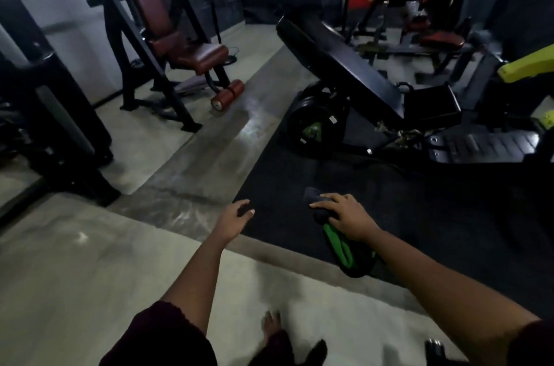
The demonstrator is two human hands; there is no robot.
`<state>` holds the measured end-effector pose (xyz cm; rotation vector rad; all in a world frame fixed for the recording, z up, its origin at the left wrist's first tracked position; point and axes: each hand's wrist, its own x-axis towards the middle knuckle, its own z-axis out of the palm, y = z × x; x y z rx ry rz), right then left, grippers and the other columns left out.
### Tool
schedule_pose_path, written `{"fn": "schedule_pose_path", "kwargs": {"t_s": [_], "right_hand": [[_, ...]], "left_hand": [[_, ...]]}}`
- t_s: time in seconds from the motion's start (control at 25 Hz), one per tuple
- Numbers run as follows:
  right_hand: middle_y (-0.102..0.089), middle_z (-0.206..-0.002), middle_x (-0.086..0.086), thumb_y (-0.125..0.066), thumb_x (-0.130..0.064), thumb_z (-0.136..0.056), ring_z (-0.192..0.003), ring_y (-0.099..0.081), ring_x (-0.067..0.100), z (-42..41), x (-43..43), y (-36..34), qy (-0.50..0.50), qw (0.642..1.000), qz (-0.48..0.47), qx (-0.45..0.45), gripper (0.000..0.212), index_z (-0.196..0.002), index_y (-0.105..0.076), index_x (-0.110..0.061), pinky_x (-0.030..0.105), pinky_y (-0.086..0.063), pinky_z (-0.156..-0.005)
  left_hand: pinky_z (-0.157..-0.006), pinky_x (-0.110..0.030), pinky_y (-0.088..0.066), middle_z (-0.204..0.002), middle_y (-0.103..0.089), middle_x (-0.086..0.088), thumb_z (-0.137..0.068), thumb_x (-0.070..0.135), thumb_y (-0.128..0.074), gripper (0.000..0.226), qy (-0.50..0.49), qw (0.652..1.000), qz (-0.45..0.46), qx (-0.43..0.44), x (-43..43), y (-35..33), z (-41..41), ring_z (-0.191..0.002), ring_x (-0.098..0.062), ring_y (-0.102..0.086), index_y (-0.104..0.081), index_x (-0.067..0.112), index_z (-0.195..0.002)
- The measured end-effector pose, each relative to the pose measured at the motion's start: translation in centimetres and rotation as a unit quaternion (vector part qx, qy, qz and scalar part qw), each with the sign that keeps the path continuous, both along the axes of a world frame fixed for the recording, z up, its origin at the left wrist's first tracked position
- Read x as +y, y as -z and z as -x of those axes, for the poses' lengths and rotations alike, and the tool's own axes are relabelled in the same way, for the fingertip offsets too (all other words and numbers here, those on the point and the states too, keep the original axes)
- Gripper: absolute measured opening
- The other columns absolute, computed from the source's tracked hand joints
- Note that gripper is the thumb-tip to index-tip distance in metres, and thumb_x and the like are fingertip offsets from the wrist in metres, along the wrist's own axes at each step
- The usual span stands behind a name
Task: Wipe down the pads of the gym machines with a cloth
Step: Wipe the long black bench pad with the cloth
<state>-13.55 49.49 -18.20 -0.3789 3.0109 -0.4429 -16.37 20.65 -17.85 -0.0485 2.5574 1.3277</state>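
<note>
My right hand grips a dark cloth with a green part, held in the air over the black floor mat. My left hand is stretched forward beside it, fingers loosely apart and holding nothing. Ahead on the right stands a black incline bench with a long back pad and a small seat pad. At the back left is a machine with maroon back and seat pads and maroon roller pads. Both machines are well beyond my hands.
A black rubber mat covers the floor on the right; grey polished floor lies on the left. A black machine frame stands at the far left. Weight plates sit under the bench. A yellow-green machine is at the right edge.
</note>
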Motion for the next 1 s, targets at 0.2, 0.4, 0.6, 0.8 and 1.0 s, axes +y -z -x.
{"fn": "schedule_pose_path", "kwargs": {"t_s": [0.2, 0.4, 0.6, 0.8, 1.0], "right_hand": [[-0.032, -0.147, -0.010, -0.048, -0.019, -0.091, -0.116, -0.038, 0.024, 14.9, 1.4, -2.0, 0.066, 0.997, 0.028, 0.014, 0.050, -0.132, -0.041, -0.047, 0.040, -0.037, -0.101], [-0.033, -0.147, -0.011, -0.050, -0.016, -0.090, -0.120, -0.037, 0.024, 28.2, 5.3, -3.6, 0.119, 0.991, 0.047, 0.051, 0.053, -0.131, -0.042, -0.047, 0.041, -0.037, -0.102], [-0.039, -0.144, -0.009, -0.054, -0.014, -0.087, -0.119, -0.041, 0.025, 43.3, 10.7, -3.8, 0.123, 0.983, 0.071, 0.114, 0.053, -0.129, -0.047, -0.046, 0.041, -0.039, -0.099], [-0.045, -0.140, -0.002, -0.056, -0.010, -0.084, -0.118, -0.044, 0.028, 60.1, 16.8, -5.8, 0.100, 0.981, 0.102, 0.129, 0.054, -0.127, -0.052, -0.042, 0.043, -0.038, -0.101], [-0.050, -0.136, 0.003, -0.055, -0.011, -0.080, -0.114, -0.048, 0.030, 73.0, 20.5, -7.0, 0.081, 0.977, 0.123, 0.153, 0.051, -0.124, -0.056, -0.037, 0.035, -0.033, -0.099]], "left_hand": [[-0.107, -0.034, -0.036, -0.136, -0.049, -0.009, -0.093, 0.021, -0.053, 0.043, 0.036, 0.999, 0.005, -0.009, 1.4, -1.2, 17.6, -0.126, -0.025, -0.047, -0.046, 0.009, -0.134], [-0.111, -0.038, -0.032, -0.139, -0.048, -0.014, -0.092, 0.023, -0.056, 0.044, 0.072, 0.996, 0.035, 0.027, 5.1, -2.4, 34.7, -0.130, -0.027, -0.044, -0.048, 0.010, -0.133], [-0.113, -0.039, -0.028, -0.142, -0.045, -0.014, -0.093, 0.023, -0.053, 0.046, 0.078, 0.995, 0.016, 0.068, 11.1, -3.1, 50.3, -0.133, -0.026, -0.040, -0.045, 0.006, -0.135], [-0.111, -0.038, -0.031, -0.136, -0.051, -0.011, -0.093, 0.026, -0.053, 0.043, 0.040, 0.991, 0.016, 0.129, 17.8, -4.2, 63.2, -0.129, -0.026, -0.045, -0.051, 0.008, -0.131], [-0.111, -0.042, -0.034, -0.142, -0.044, -0.013, -0.084, 0.042, -0.060, 0.063, -0.046, 0.987, -0.105, 0.114, 23.3, -4.4, 73.4, -0.130, -0.027, -0.044, -0.043, 0.012, -0.137]]}}
